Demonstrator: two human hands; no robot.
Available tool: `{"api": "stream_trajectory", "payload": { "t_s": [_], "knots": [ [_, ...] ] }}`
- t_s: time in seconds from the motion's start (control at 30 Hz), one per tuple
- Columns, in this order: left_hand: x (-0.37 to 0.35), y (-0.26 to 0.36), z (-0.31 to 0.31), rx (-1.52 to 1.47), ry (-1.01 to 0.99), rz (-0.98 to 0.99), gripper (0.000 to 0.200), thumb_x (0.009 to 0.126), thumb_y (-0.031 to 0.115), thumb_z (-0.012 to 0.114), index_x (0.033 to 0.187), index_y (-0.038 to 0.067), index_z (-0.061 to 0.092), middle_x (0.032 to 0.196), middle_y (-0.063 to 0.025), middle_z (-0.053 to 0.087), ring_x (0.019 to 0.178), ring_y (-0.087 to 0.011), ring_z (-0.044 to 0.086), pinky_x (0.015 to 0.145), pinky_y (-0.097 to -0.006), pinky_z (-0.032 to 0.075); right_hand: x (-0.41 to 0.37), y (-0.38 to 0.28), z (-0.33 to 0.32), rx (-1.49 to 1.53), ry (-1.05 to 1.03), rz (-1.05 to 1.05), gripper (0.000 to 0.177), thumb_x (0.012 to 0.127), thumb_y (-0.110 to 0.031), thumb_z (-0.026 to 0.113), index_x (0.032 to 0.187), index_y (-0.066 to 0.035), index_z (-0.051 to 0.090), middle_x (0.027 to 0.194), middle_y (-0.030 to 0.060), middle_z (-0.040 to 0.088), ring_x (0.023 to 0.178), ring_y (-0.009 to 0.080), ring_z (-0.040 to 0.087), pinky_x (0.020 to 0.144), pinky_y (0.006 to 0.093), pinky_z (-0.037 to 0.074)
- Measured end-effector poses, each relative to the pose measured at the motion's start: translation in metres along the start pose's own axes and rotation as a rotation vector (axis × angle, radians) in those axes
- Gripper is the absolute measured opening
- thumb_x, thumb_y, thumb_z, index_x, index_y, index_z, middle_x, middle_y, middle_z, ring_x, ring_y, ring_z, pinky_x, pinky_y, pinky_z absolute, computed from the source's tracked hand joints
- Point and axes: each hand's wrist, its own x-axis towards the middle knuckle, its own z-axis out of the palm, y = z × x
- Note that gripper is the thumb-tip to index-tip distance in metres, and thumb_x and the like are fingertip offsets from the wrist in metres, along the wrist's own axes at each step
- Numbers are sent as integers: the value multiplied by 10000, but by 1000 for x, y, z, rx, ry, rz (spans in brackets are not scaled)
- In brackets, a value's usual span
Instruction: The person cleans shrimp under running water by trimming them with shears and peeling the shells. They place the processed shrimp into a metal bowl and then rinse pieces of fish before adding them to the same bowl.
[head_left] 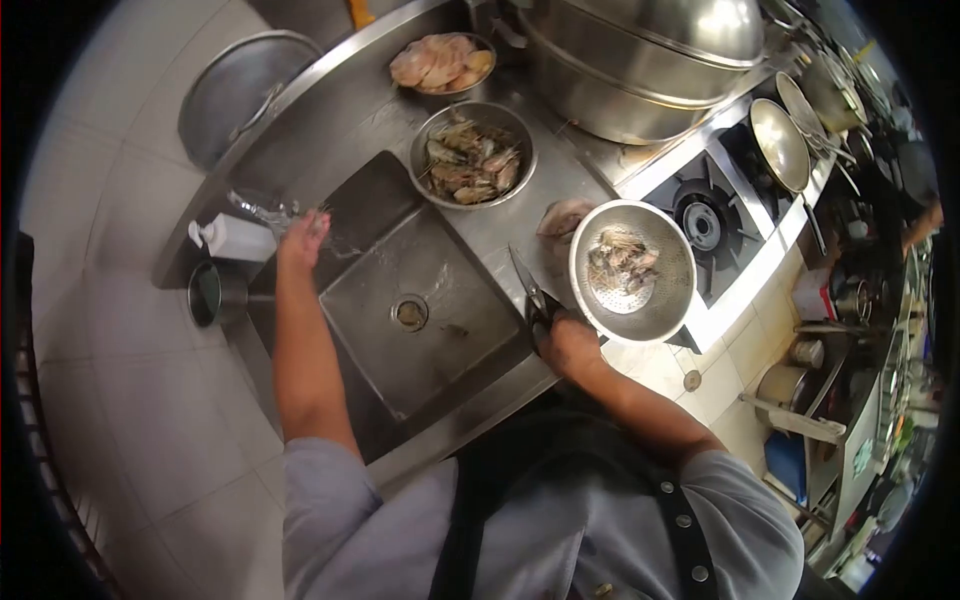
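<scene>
My left hand (303, 240) is over the far left side of the sink (370, 330), by the metal tap (258, 210), with water splashing beside it. Its fingers look closed; whatever they hold is too small and blurred to name. Wrapped round the black handles of a pair of scissors (530, 278), my right hand (570, 345) is at the sink's right edge, blades pointing away from me. Just right of it, a perforated metal colander (633, 325) contains several shrimp (624, 258). A metal bowl (420, 190) behind the sink is heaped with more shrimp (470, 165).
A white pump bottle (243, 237) and a metal cup (228, 292) stand at the sink's left. Farther back are a bowl of pale raw meat (440, 62) and a large steamer (620, 85). To the right, a gas burner (703, 220) and pans (780, 145) line the stove.
</scene>
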Motion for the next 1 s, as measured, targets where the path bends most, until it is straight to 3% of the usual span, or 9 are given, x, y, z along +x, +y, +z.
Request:
{"api": "stream_trajectory", "payload": {
  "t_s": [0.07,0.13,0.17,0.3,0.47,0.6,0.7,0.8,1.0],
  "knots": [
    [-17,-4,20,-67,39,3,336,845,-22,630,1132,-41,458,1046,-145,534,876,-284,605,768,-362,588,1,7,6,43,41,-45,439,793,-327,624,995,62,595,910,260,648,835,399,628,805,422,502],
    [-18,-11,17,-128,78,11,348,838,-31,636,1130,-56,448,1075,-146,519,920,-297,601,785,-373,593,5,7,3,254,-241,-22,405,789,-307,619,952,64,611,794,240,647,771,380,637,762,409,510],
    [-14,-15,10,-154,130,-63,338,842,-30,632,1124,-61,448,1081,-145,513,948,-299,593,789,-374,594,0,3,0,484,-287,126,362,785,-263,617,935,67,613,715,179,645,691,274,636,650,346,514],
    [-37,-20,4,-134,235,-68,259,842,-23,628,1066,-39,501,1011,-142,564,902,-274,615,765,-372,598,-15,-7,-13,903,-526,51,218,818,-196,603,901,6,607,696,49,637,533,98,560,444,222,417],
    [-68,-3,24,466,268,5,310,829,-1,638,1107,-53,510,971,-122,631,710,-213,658,607,-307,584,-1,-46,-14,994,-704,-4,362,875,-411,625,871,-62,527,656,14,577,530,86,567,436,208,398],
    [-117,-8,45,836,-42,338,307,736,14,742,995,-33,585,852,-64,635,606,-108,580,517,-239,487,28,-79,-1,882,-880,-55,622,842,-667,513,936,-53,550,690,31,595,619,123,616,465,230,425],
    [-150,-26,50,799,-115,370,301,702,-12,768,952,-21,602,834,-45,625,646,-87,563,547,-227,471,41,-102,9,786,-996,-205,862,776,-816,381,1051,-15,543,762,48,606,716,156,625,545,305,476],
    [-184,-38,58,798,-105,340,302,691,-22,782,933,-14,603,849,-38,623,714,-81,558,611,-227,478,48,-120,1,718,-1003,-233,877,765,-826,382,1061,-15,539,777,51,606,718,162,620,570,317,483],
    [-210,-45,44,806,-149,304,248,710,-25,772,893,-28,605,835,-30,626,746,-68,548,694,-232,460,56,-124,7,656,-1025,-261,772,760,-824,401,819,-66,533,645,40,571,625,157,608,509,308,468]
  ]
}}
